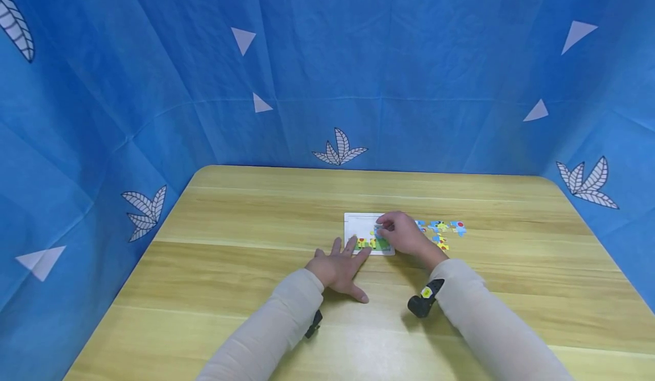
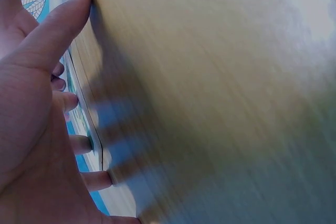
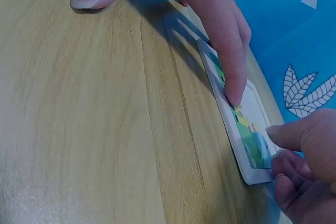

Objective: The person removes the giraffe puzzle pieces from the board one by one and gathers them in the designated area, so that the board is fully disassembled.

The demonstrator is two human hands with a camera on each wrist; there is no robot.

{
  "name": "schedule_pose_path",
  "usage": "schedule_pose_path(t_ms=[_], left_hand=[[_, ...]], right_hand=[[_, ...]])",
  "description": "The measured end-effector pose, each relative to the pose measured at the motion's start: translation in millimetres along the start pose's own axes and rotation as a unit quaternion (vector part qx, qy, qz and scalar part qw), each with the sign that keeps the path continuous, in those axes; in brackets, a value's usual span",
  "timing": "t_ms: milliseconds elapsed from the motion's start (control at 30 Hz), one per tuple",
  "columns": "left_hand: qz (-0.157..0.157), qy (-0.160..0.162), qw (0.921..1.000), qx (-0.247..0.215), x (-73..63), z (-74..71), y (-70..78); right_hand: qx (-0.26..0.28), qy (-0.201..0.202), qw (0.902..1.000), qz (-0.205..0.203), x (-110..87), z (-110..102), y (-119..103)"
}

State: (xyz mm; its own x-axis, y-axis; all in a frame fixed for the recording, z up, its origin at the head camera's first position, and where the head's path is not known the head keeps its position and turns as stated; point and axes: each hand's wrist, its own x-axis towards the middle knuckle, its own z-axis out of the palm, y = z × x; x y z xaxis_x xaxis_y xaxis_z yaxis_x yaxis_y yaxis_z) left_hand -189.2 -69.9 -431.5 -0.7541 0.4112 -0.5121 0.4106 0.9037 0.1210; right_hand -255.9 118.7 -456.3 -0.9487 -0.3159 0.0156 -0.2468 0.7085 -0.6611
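A small white puzzle tray (image 1: 360, 222) lies on the table, its near part filled with green and yellow jigsaw pieces. My left hand (image 1: 338, 268) is spread flat at the tray's near left side; its fingertips rest on the near rim and on the fitted pieces, and its thumb points toward me on the wood. Over the tray's right side, my right hand (image 1: 404, 233) has its thumb and fingers drawn together at a light-blue puzzle piece (image 3: 261, 142), pinching it close against the fitted row. The fingers partly hide the piece in the head view.
Several loose puzzle pieces (image 1: 440, 226), blue, yellow and red, lie right of the tray, partly behind my right hand. The wooden table (image 1: 245, 222) meets a blue curtain (image 1: 435, 74) at its back and sides. Black wrist cameras (image 1: 423, 301) sit on both sleeves.
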Motion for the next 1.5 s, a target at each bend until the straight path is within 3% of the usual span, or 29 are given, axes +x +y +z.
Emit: schedule_pose_path(t_ms=[267,667,1500], left_hand=[[0.001,-0.001,1.0,-0.003,-0.1,-1.7,-0.2],[0.0,-0.003,1.0,-0.001,-1.5,-3.8,-0.4],[0.004,-0.004,1.0,-0.007,-0.5,-1.8,-0.8]], right_hand=[[-0.025,-0.03,0.9992,-0.003,1.4,-0.9,-0.5],[-0.021,-0.073,0.9971,0.01,6.0,-6.0,-1.2],[-0.02,-0.066,0.9971,0.032,3.2,-2.7,-0.6]])
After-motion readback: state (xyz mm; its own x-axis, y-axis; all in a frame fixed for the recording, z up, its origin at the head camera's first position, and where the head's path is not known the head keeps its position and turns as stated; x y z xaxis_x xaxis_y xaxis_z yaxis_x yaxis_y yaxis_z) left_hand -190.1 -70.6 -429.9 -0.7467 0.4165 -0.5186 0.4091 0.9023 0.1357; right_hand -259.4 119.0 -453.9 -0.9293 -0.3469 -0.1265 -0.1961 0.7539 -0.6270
